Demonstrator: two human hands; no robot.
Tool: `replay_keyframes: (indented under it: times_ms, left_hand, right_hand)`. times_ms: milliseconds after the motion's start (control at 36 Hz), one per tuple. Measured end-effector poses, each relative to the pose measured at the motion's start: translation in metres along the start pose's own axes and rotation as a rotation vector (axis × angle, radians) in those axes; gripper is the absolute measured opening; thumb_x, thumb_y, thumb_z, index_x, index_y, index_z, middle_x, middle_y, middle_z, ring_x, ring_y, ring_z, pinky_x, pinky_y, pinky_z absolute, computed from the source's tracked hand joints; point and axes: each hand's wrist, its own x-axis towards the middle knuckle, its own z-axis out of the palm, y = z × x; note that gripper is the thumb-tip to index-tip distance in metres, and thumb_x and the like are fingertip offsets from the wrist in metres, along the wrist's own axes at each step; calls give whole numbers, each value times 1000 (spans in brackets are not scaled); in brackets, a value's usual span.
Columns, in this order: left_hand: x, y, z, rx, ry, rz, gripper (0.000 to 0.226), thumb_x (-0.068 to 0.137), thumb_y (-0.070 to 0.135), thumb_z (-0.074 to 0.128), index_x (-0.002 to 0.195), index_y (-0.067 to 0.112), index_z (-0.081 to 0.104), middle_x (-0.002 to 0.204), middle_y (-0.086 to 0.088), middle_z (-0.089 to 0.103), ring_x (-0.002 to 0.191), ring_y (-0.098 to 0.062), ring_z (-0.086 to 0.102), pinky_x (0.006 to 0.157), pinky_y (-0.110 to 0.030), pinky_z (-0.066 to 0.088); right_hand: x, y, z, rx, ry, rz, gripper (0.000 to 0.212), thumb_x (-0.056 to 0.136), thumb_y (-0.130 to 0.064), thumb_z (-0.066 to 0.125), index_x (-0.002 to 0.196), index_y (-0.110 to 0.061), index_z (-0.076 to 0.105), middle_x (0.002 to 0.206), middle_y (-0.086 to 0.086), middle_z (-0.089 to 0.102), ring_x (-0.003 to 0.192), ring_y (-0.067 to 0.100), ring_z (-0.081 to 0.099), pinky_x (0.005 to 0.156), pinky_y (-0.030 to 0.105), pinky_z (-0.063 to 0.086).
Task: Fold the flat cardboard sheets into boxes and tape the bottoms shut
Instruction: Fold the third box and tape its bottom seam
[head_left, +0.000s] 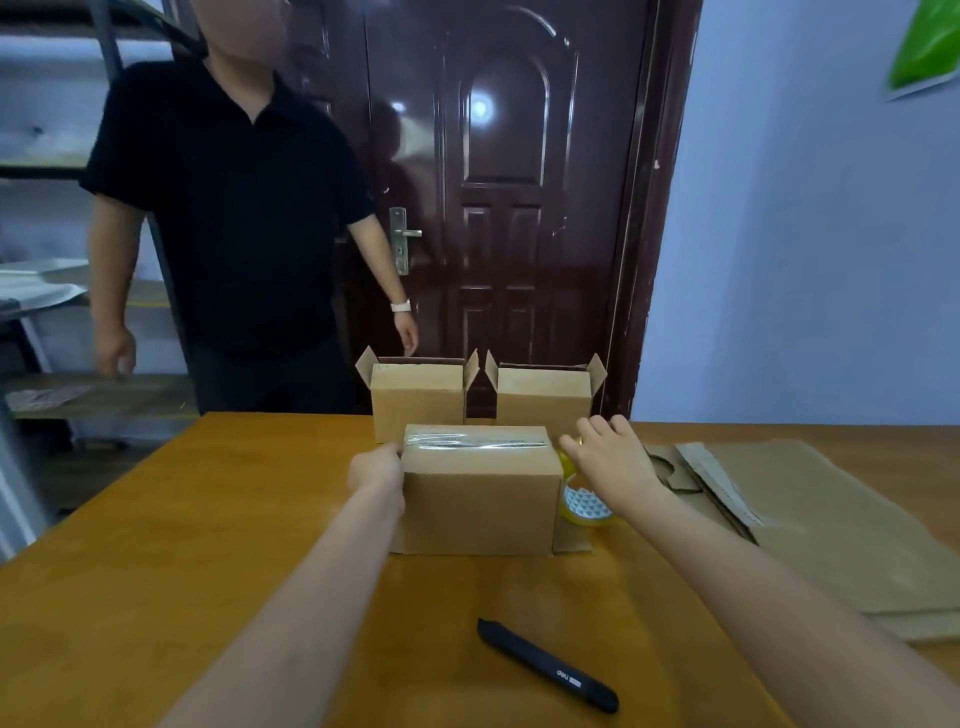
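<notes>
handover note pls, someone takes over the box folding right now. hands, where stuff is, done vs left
Left hand: presses the left end of the near box, at the tape edge.
Right hand: open, over the tape roll beside the box's right end.
Near box: upside down, bottom seam taped.
Two finished boxes: upright behind it, top flaps open.
Flat cardboard sheets: stacked on the right of the table.
Black cutter: near table edge.
Left: flip the near box, fold and tape the remaining sheets.

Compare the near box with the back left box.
The near box has a taped, closed face on top; the back left box has its flaps standing open. The near box has the left hand against it; the back left box stands untouched. Both are plain brown cardboard.
</notes>
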Motion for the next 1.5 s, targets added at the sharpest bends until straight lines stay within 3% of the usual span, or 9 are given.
replay_keyframes:
  times_ms: [222, 333, 611, 778, 861, 972, 1083, 1306, 1500]
  left_hand:
    - [-2, -4, -4, -12, -138, -162, 37, 99, 27, 46, 128, 3, 52, 122, -15, 56, 115, -29, 52, 101, -40, 43]
    - [-1, -10, -8, 2, -165, -179, 36, 98, 27, 50, 124, 3, 52, 126, -13, 55, 118, -31, 51, 91, -41, 46]
    - [12, -12, -15, 256, -163, 584, 21, 93, -6, 47, 95, 12, 58, 93, 1, 60, 90, -17, 55, 72, -23, 47]
    - [11, 7, -14, 528, -116, 635, 28, 97, 20, 44, 94, 3, 66, 93, -8, 64, 86, -22, 55, 76, -40, 48]
    - [2, 16, -3, 831, -51, 706, 33, 99, 36, 38, 104, 8, 55, 93, -8, 57, 84, -22, 51, 68, -33, 41]
    - [-1, 9, 18, 1192, -87, 679, 43, 102, 30, 31, 133, 2, 42, 130, -17, 45, 112, -29, 48, 91, -37, 43]
    - [0, 2, 23, 1527, -52, 795, 51, 100, 13, 27, 149, 3, 18, 159, -14, 7, 147, -29, 1, 116, -52, 2]
    - [4, 5, 7, 1563, -413, 1036, 48, 103, 41, 11, 151, 36, 13, 160, 2, 7, 148, -17, 3, 118, -36, -1]
    - [-11, 8, 19, 1502, -468, 998, 49, 104, 30, 21, 150, 16, 25, 158, -3, 20, 145, -16, 18, 116, -31, 18]
  right_hand:
    - [3, -3, 1, 19, 33, -5, 48, 92, -12, 51, 137, -12, 35, 130, 14, 42, 121, 31, 39, 97, 38, 31]
    - [4, -5, 5, 45, 41, -3, 47, 91, -12, 53, 136, -13, 39, 129, 15, 44, 120, 31, 41, 95, 39, 32]
    - [5, -6, 10, 32, 62, 4, 51, 91, -11, 54, 138, -14, 36, 132, 13, 43, 123, 30, 38, 98, 38, 31]
    - [5, -8, 10, 31, 64, 9, 53, 90, -10, 57, 138, -14, 36, 133, 14, 42, 124, 31, 38, 100, 39, 31]
    - [5, -10, 11, 34, 67, 18, 49, 90, -12, 56, 136, -14, 38, 131, 14, 44, 122, 30, 39, 99, 38, 32]
    - [2, -12, 12, 64, 62, 39, 48, 92, -21, 59, 135, -16, 39, 132, 13, 45, 124, 30, 39, 100, 38, 33]
    - [0, -13, 15, 85, 58, 59, 51, 90, -16, 60, 136, -16, 38, 135, 14, 43, 126, 31, 38, 101, 38, 33]
    - [1, -15, 16, 99, 60, 77, 53, 90, -18, 61, 137, -16, 38, 136, 14, 42, 127, 31, 38, 100, 38, 34]
    - [-1, -14, 16, 111, 65, 75, 54, 90, -16, 60, 139, -15, 37, 138, 15, 40, 130, 31, 35, 103, 38, 33]
